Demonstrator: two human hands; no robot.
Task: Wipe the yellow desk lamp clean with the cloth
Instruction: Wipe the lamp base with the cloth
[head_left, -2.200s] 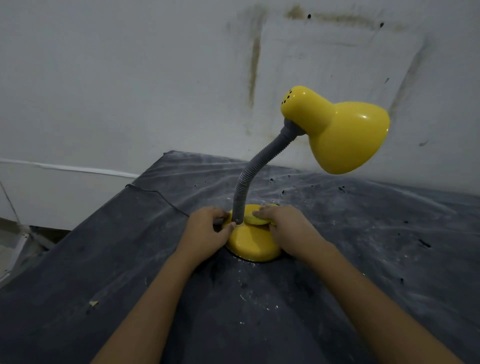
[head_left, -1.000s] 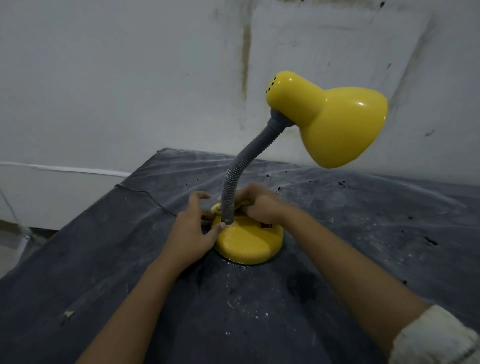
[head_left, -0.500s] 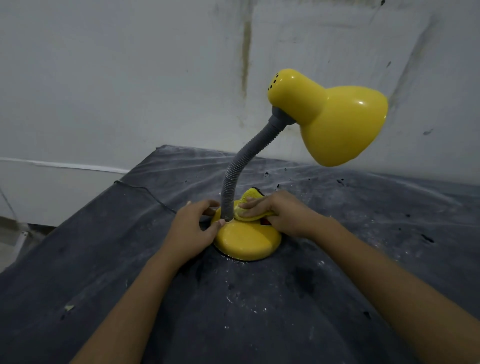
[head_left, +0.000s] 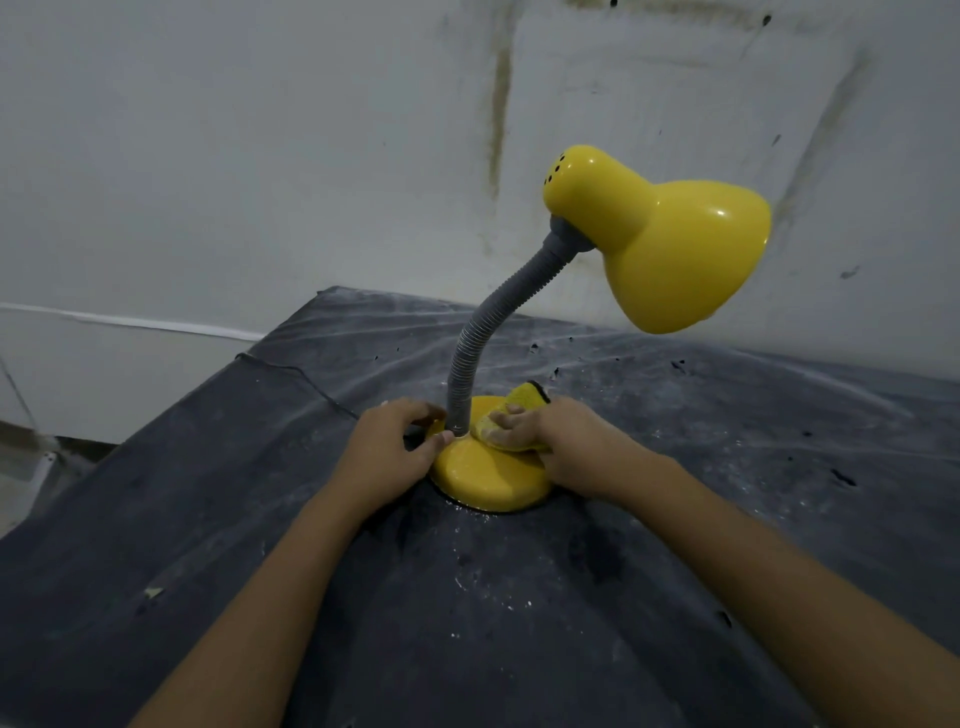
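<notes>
Gripping the base (head_left: 488, 480) of the yellow desk lamp (head_left: 675, 254) at its left rim with the left hand (head_left: 384, 452), fingers curled; upright on the dark sheeted table (head_left: 519, 623). Pressing the yellow cloth (head_left: 524, 400) onto the base top with the right hand (head_left: 566, 447), fingers flat, just beside the grey gooseneck (head_left: 470, 353).

Forearms reach forward; left hand (head_left: 387, 457) seemingly grips the lamp (head_left: 488, 480), right hand (head_left: 566, 447) presses the cloth (head_left: 524, 399).
</notes>
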